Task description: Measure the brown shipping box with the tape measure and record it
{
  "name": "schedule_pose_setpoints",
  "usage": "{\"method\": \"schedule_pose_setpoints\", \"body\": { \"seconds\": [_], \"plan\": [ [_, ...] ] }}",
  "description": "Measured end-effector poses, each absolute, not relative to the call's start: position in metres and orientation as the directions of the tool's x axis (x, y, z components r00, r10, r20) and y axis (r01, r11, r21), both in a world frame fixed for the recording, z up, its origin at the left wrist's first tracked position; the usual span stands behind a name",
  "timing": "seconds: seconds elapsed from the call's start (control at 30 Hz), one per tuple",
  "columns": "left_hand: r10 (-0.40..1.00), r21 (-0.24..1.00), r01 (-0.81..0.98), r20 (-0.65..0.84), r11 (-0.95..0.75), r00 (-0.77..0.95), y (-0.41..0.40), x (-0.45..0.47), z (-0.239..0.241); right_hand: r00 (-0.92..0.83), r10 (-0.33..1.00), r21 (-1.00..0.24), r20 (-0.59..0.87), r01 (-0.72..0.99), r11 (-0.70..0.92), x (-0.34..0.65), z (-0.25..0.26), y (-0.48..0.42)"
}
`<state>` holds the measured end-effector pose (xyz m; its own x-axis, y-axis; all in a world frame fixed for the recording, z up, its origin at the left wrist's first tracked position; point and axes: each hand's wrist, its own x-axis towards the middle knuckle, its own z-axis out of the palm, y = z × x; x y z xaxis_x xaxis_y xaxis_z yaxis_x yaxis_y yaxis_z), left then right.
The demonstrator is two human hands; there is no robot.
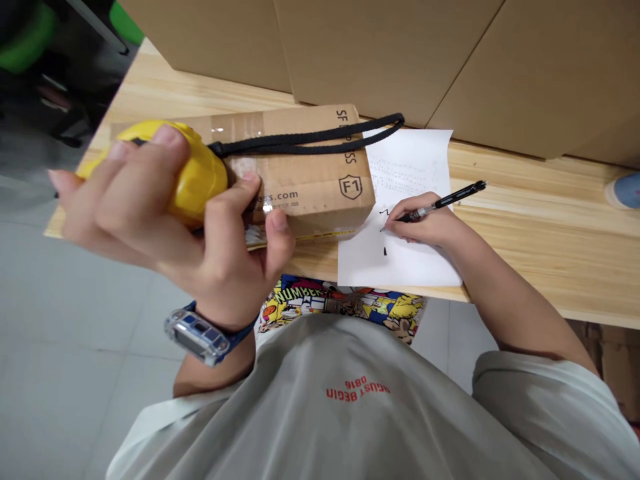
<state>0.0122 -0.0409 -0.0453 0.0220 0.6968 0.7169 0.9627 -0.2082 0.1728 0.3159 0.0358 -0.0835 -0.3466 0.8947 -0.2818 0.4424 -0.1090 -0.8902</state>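
While the pale wooden bench (pixel 525 220) runs left to right across the view, w/ big plain brown cartons (pixel 380 47) stacked along its far side, a small taped brown cardboard parcel box (pixel 310 167) lies nr the front edge, long axis parallel to that edge. Just right of it, touching or tucked slightly under its right end, is a white sheet of paper (pixel 410 160) w/ faint print up top and a few handwritten marks lower down.

Left hand (pixel 165 207) is raised at the box's left end, fingers curled shut round a chunky yellow plastic tape measure (pixel 200 177), thumb pressed down by its mouth; its black strap (pixel 310 137) trails right over the box top. Right hand (pixel 425 223) rests on the paper, well apart from the left, pinched in a writing grip on a slim black pen (pixel 450 198), tip on the sheet, barrel pointing up-right. Thin yellow blade (pixel 320 235) runs from the case along the box's front bottom edge, ending abt at the box's right corner, just short of the paper, pointing twd the right hand.
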Motion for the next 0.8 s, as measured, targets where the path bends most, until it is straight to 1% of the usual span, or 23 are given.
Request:
{"method": "schedule_pose_setpoints", "body": {
  "seconds": [0.1, 0.23, 0.4, 0.57, 0.8],
  "plan": [
    [0.714, 0.17, 0.965, 0.699, -0.198, 0.023, -0.041, 0.012, -0.046, -0.353, 0.892, -0.89, -0.281, 0.444, -0.104, 0.316, -0.084, 0.036],
    [0.69, 0.137, 0.964, 0.722, -0.227, 0.06, -0.043, 0.01, -0.049, -0.336, 0.904, -0.892, -0.266, 0.44, -0.099, 0.316, -0.084, 0.036],
    [0.708, 0.175, 0.961, 0.705, -0.214, 0.029, -0.043, 0.008, -0.055, -0.341, 0.899, -0.89, -0.275, 0.443, -0.104, 0.317, -0.084, 0.036],
    [0.673, 0.16, 0.964, 0.739, -0.212, 0.025, -0.041, 0.008, -0.056, -0.333, 0.903, -0.888, -0.272, 0.448, -0.102, 0.317, -0.086, 0.035],
    [0.723, 0.191, 0.964, 0.691, -0.184, 0.001, -0.043, 0.011, -0.051, -0.327, 0.907, -0.89, -0.267, 0.443, -0.103, 0.316, -0.085, 0.035]
  ]
}}
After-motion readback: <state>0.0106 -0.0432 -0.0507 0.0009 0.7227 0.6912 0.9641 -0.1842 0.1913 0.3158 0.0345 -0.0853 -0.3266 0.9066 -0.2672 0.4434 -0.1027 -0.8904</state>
